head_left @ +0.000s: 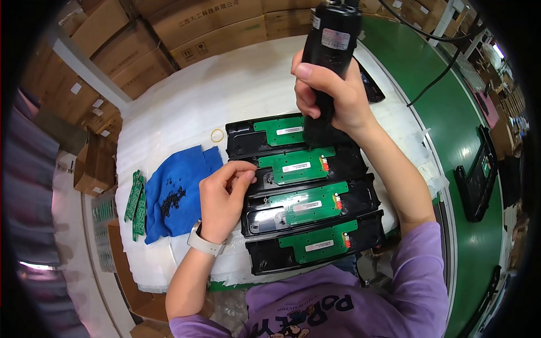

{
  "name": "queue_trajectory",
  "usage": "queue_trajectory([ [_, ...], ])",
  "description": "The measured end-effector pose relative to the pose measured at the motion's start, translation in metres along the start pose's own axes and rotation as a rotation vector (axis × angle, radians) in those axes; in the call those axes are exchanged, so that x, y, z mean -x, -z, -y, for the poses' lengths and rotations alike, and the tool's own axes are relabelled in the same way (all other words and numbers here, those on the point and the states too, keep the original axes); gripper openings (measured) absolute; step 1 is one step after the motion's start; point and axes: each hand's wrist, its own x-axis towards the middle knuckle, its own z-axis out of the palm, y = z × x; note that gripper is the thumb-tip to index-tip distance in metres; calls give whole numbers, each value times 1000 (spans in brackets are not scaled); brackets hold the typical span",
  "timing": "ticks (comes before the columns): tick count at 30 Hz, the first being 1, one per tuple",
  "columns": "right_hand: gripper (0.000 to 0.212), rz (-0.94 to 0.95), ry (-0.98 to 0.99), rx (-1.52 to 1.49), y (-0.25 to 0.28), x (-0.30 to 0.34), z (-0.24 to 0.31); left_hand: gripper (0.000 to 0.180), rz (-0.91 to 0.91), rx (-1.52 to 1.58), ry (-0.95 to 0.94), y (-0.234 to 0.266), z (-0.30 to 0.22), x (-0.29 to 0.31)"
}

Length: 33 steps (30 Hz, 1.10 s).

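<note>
Right hand (345,96): wrapped tight round a black electric screwdriver (332,48)
Left hand (224,194): half-curled at a housing's (352,165) left edge, couldn't tell if pinching anything
White sheet (186,107): ran wide, far left

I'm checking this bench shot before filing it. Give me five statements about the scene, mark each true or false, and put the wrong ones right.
1. The right hand grips a black handheld tool. True.
2. The watch is on the right wrist. False: it is on the left wrist.
3. Small black parts lie on the blue cloth. True.
4. The central row has two black housings with green boards. False: it has four.
5. The yellow ring lies on the blue cloth. False: it lies on the white covering.
</note>
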Motion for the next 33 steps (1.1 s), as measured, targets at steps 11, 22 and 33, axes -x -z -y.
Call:
queue_trajectory([
  [11, 22, 54, 15, 53, 2, -2, -5, 9, 47, -138, 22, 2, -4, -1],
  [22, 21, 62, -50, 60, 8, 6, -3, 7, 67, -191, 5, -7, -10, -4],
  [33, 15, 199, 126, -343, -16, 25, 18, 13, 82, 424, 216, -4, -24, 6],
])
